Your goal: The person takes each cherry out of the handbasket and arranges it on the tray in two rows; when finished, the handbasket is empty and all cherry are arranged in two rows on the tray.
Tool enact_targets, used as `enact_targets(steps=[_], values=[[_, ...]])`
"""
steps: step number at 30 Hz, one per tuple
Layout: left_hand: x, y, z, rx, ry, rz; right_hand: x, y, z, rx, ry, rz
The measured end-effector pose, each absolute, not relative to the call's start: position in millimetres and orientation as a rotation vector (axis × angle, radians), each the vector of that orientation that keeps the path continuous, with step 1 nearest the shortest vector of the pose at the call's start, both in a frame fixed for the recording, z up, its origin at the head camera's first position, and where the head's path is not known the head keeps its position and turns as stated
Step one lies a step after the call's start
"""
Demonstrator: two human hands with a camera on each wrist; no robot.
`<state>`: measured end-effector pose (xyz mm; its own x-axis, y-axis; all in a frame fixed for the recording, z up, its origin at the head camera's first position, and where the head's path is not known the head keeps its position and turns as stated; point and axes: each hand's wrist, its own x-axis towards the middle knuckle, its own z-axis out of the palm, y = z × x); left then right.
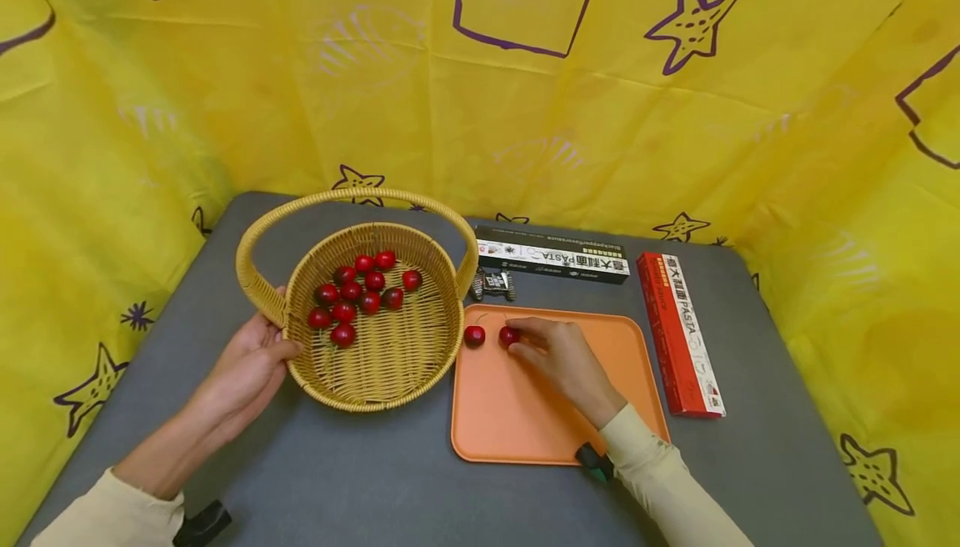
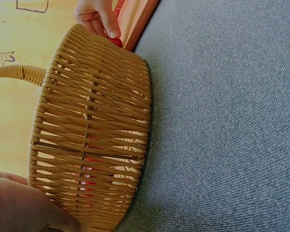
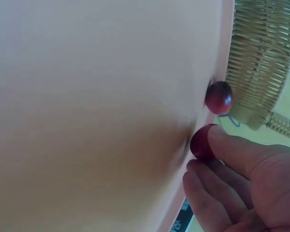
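The right hand (image 1: 558, 355) has its thumb and forefinger drawn together on a dark red cherry (image 1: 509, 336), pinching it over the orange tray (image 1: 517, 414), between ten and eleven o'clock from the tray's middle; in the right wrist view the lower fingers bend loosely beneath the fruit. A second cherry (image 1: 474, 336) sits just beside it at nine o'clock, near the tray's edge, with a thin stem showing. The left hand (image 1: 255, 359) is clamped on the wicker basket (image 1: 405, 355) between eight and nine o'clock on its rim, thumb over the edge, close to where the arched handle (image 1: 360, 194) joins. Inside the basket a cluster of cherries (image 1: 352, 291) lies mostly from eight round to one o'clock, leaving the woven bottom bare toward five. The basket stands just beside the tray, toward ten o'clock from it. All this is on a grey counter (image 1: 337, 480). At twelve o'clock beyond the tray lies a black pasta box (image 1: 551, 253), with a small dark item (image 1: 494, 283) near its left end; at two o'clock lies a red pasta box (image 1: 678, 338). Yellow cloth (image 1: 495, 113) printed with purple starfish hangs round the counter at ten, twelve and two o'clock. Both forearms wear pale sleeves (image 1: 675, 480).
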<state>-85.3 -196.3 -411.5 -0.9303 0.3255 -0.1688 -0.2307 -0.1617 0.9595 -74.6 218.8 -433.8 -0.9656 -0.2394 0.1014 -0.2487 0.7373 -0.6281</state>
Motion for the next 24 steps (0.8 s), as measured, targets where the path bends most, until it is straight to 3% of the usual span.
enact_targets(steps=[17, 24], values=[[-85.1, -198.6, -409.8, 0.113, 1.725, 2.162, -75.1, 215.6, -424.7, 0.464, -2.964, 0.892], [-86.7, -195.9, -406.7, 0.108, 1.747, 2.139, -77.0, 214.7, -403.9, 0.504, -2.887, 0.949]])
